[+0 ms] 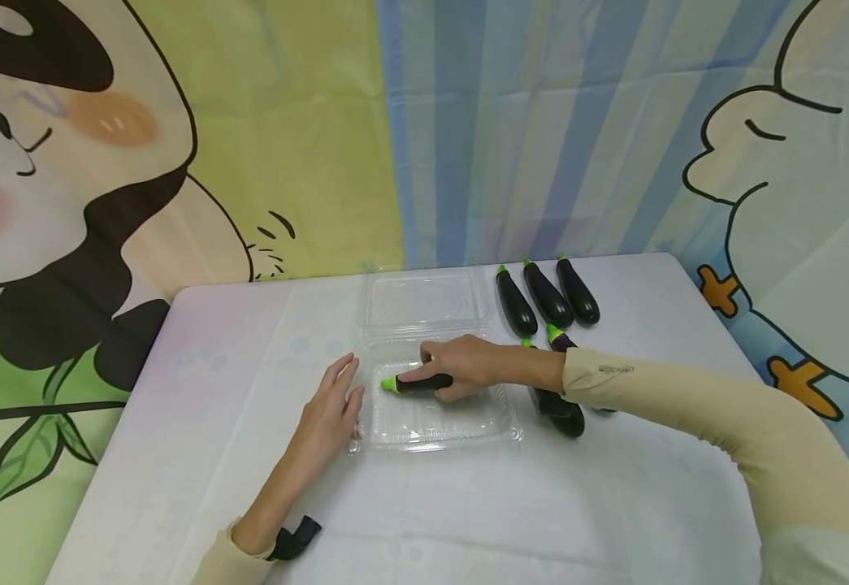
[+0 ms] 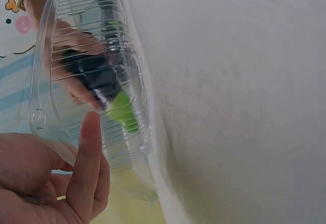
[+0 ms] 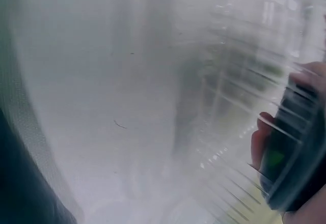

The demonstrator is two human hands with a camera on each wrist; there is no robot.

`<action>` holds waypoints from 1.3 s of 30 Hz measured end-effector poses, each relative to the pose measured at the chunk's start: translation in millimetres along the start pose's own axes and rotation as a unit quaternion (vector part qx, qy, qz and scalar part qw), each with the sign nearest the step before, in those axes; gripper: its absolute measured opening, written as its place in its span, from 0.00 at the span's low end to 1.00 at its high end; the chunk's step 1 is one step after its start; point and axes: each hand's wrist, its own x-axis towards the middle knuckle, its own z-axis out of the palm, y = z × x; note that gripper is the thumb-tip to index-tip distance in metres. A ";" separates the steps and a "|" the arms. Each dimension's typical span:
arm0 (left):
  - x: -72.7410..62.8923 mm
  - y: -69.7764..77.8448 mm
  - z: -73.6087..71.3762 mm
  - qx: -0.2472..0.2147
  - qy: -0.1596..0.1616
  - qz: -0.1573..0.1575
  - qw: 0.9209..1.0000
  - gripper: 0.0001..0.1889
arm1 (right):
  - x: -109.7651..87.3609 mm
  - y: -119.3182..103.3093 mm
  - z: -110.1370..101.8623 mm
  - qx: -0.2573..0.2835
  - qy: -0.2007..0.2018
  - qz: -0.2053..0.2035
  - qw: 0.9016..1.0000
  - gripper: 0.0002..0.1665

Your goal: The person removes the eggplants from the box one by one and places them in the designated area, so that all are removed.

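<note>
A clear plastic clamshell container (image 1: 395,437) lies unfolded on the table, its lid (image 1: 427,302) flat behind the base. Over the base, my right hand (image 1: 462,366) grips a dark eggplant (image 1: 426,384) lying crosswise, green stem end to the left. Through the ribbed wall in the left wrist view, the same eggplant (image 2: 97,76) shows, tilted. The right wrist view is blurred, with fingers around the eggplant (image 3: 293,142) at its right edge. My left hand (image 1: 331,413) rests at the container's left side, fingers extended; a fingertip (image 2: 90,124) is against or very near the wall.
Three eggplants (image 1: 517,305) lie in a row at the table's back right. More eggplants (image 1: 565,416) are partly hidden under my right forearm. A black strap (image 1: 296,538) is on the left wrist. A printed curtain (image 1: 468,130) hangs behind the white-covered table (image 1: 468,520).
</note>
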 end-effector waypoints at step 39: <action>0.1 -1.7 0.4 -0.014 -0.004 0.000 1.000 0.29 | -110.6 -28.1 -5.0 0.166 0.283 0.183 0.927 0.30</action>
